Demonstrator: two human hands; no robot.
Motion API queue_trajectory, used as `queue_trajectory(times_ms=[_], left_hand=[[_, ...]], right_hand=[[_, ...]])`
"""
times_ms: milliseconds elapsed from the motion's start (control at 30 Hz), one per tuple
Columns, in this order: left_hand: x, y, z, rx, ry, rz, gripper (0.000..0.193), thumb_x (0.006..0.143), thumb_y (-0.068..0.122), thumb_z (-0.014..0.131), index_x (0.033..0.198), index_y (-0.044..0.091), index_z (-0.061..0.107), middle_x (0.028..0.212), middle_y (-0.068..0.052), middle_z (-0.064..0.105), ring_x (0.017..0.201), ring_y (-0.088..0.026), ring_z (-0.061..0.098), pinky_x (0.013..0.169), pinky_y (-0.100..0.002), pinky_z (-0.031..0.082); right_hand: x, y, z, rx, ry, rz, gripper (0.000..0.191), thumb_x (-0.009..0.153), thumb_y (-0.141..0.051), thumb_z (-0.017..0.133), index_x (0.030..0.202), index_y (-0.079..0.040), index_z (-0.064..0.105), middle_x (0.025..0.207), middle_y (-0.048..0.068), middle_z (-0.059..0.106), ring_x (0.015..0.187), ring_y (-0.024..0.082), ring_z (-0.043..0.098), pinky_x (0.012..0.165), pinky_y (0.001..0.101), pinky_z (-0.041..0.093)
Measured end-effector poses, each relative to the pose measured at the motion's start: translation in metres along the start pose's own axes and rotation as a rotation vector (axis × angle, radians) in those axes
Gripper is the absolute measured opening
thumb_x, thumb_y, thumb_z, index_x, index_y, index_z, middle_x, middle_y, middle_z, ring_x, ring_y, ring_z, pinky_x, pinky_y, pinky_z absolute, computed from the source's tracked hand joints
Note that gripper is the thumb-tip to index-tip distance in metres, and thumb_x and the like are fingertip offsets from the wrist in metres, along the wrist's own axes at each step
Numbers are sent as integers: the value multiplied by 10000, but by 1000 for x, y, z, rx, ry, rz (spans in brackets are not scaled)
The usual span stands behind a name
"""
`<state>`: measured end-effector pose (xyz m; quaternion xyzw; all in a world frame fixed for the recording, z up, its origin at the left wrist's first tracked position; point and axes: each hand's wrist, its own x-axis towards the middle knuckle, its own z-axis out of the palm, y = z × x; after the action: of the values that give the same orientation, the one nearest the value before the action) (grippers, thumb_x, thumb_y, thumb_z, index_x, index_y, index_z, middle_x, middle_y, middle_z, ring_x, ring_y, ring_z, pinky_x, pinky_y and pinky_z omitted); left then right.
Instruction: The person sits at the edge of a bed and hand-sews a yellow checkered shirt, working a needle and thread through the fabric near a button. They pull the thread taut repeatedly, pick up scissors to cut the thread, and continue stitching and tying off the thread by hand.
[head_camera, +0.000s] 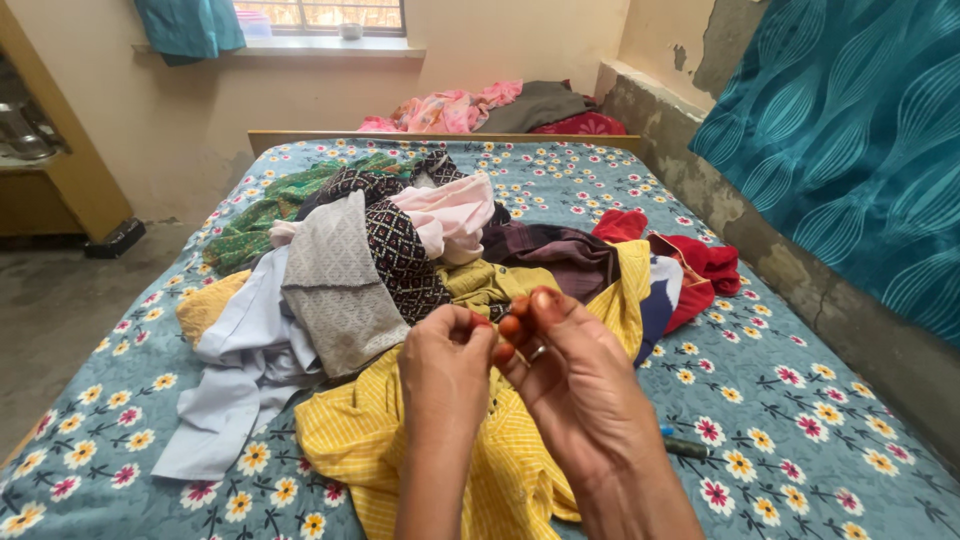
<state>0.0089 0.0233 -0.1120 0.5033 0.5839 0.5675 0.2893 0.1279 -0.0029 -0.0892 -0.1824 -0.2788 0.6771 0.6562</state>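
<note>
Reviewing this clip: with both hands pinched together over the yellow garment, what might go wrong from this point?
1. The left hand and right hand meet fingertip to fingertip over the yellow striped garment; whatever they pinch is too small to see, so if dropped it might vanish into the folds.
2. The clothes pile lies loose right behind the hands, and a tug on the garment may drag pieces along.
3. A small dark object lies on the floral bedsheet beside the right wrist and might get knocked away.
</note>
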Motion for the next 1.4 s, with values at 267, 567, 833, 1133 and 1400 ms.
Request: queue_trajectory(times_ms=[267, 567, 833, 1133, 1400], left_hand=[[2, 6, 1, -127, -26, 25, 134, 849, 137, 682, 845, 11, 727, 691, -86, 757, 593, -137, 707, 568, -315, 547], [4, 1, 8, 142, 141, 267, 124, 821, 111, 659, 812, -12, 676, 753, -186, 706, 701, -343, 682, 678, -442, 522], [7, 4, -10, 314, 92, 85, 189, 841, 197, 684, 832, 12, 719, 785, -193, 729, 759, -359, 703, 736, -463, 533], [-11, 45, 8, -227, -280, 117, 246, 916, 219, 705, 920, -22, 755, 735, -126, 749, 604, -146, 664, 583, -343, 528], [-13, 43, 18, -457, -239, 15, 134, 847, 65, 720, 872, -61, 756, 740, -101, 771, 590, -121, 694, 555, -288, 602]], right_hand=[[0, -4, -2, -242, 46, -80, 246, 956, -197, 672, 1079, -18, 557, 865, 112, 689, 744, 216, 690, 697, 364, 596], [0, -4, -12, -312, 116, -23, 227, 957, -187, 645, 1069, -6, 567, 824, 113, 677, 667, 202, 659, 647, 343, 580], [7, -28, 0, -538, 326, -179, 203, 966, -197, 603, 1085, -39, 556, 834, 103, 685, 659, 193, 664, 599, 343, 571], [2, -30, -9, -714, 231, -309, 328, 887, 11, 683, 1196, -11, 575, 853, 114, 714, 703, 157, 695, 643, 302, 591], [1, -25, -10, -772, 228, -349, 507, 856, 24, 697, 1268, -1, 402, 830, 133, 722, 669, 170, 700, 617, 317, 600]])
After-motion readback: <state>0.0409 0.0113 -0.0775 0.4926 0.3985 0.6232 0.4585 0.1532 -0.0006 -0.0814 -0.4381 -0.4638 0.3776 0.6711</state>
